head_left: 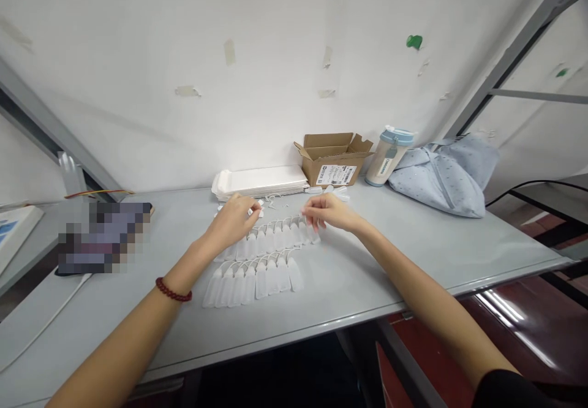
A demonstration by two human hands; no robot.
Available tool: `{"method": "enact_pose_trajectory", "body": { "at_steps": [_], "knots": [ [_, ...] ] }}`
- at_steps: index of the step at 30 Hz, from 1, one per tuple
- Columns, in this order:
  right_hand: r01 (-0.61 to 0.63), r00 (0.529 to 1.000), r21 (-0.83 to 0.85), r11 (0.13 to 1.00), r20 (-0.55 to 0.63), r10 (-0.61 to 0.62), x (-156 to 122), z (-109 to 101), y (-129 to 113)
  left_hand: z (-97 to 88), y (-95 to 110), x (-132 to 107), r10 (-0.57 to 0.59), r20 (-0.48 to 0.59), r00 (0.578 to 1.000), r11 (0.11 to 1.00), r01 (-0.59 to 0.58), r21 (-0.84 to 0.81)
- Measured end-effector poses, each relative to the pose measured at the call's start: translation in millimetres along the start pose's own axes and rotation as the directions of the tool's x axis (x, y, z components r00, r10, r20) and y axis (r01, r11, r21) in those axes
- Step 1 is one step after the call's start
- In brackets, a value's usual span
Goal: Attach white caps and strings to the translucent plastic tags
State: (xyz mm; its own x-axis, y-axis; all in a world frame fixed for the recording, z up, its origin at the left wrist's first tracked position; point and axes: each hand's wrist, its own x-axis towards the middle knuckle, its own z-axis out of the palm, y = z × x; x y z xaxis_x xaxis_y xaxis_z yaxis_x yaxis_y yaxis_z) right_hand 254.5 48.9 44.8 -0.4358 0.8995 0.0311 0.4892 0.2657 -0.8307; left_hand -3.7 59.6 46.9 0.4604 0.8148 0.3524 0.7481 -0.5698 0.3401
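The left hand point(232, 222) is held half closed, and a small white bit point(256, 211) is pinched by its fingers point(248, 212). A red bead bracelet point(173, 289) is worn on that wrist. The right hand point(328, 211) is curled, with its fingers point(307, 212) held at the end of the back row. If anything is gripped by it, that cannot be told from this view.

Two rows of little cloudy plastic bottles are laid just below the hands, and thin white curved tubes point(257, 262) are joined to them. The back row point(275, 240) is partly covered by the hands. The front row point(252, 281) is nearer the table edge. All of them are lying on a grey table point(367, 273).

Behind them, a stack of white trays point(260, 181) is set by a cardboard box point(333, 158). A drink cup point(389, 157) is stood beside a pale blue cloth bag point(441, 178). A blurred patch point(103, 236) is seen on the left.
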Motion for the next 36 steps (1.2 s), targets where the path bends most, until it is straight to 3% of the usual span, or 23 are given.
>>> {"method": "enact_pose_trajectory", "body": {
  "at_steps": [1, 3, 7, 10, 13, 24, 28, 32, 36],
  "knots": [
    [0.008, 0.986, -0.143, 0.990, -0.166, -0.032, 4.2, -3.2, 7.4, 1.5, -3.4, 5.4, 0.009, 0.006, 1.000, 1.000, -0.009, 0.010],
    [-0.010, 0.929, -0.491, 0.871, -0.327, -0.173, 12.4, -9.7, 23.9, 6.1, -8.1, 16.7, 0.049, 0.024, 0.999, 0.998, -0.050, 0.026],
    [-0.030, 0.926, -0.677, 0.735, -0.295, -0.235, 22.6, -19.8, 51.0, 20.2, -9.2, 37.0, 0.115, 0.144, 0.983, 0.980, -0.136, 0.146],
    [-0.041, 0.950, -0.759, 0.650, -0.232, -0.211, 24.2, -20.3, 59.9, 29.6, -7.0, 46.7, 0.084, 0.221, 0.972, 0.960, -0.138, 0.244],
    [-0.053, 0.962, -0.794, 0.605, -0.203, -0.181, 24.0, -16.2, 63.2, 33.4, -6.3, 49.4, 0.075, 0.232, 0.970, 0.958, -0.135, 0.253],
    [-0.139, 0.952, -0.834, 0.534, -0.260, -0.158, 35.3, -5.6, 70.4, 38.8, -15.3, 46.7, 0.066, 0.254, 0.965, 0.972, -0.120, 0.202],
    [-0.159, 0.949, -0.841, 0.518, -0.275, -0.156, 37.4, -5.6, 69.0, 37.6, -14.0, 44.6, 0.054, 0.181, 0.982, 0.981, -0.086, 0.175],
    [-0.140, 0.946, -0.840, 0.525, -0.270, -0.179, 38.6, -8.7, 71.0, 24.9, -9.1, 25.0, -0.011, -0.041, 0.999, 1.000, 0.012, 0.018],
    [-0.095, 0.945, -0.831, 0.548, -0.249, -0.213, 39.6, -10.0, 75.0, 14.5, -3.9, 1.5, -0.196, -0.229, 0.953, 0.971, 0.155, -0.184]
  ]
}}
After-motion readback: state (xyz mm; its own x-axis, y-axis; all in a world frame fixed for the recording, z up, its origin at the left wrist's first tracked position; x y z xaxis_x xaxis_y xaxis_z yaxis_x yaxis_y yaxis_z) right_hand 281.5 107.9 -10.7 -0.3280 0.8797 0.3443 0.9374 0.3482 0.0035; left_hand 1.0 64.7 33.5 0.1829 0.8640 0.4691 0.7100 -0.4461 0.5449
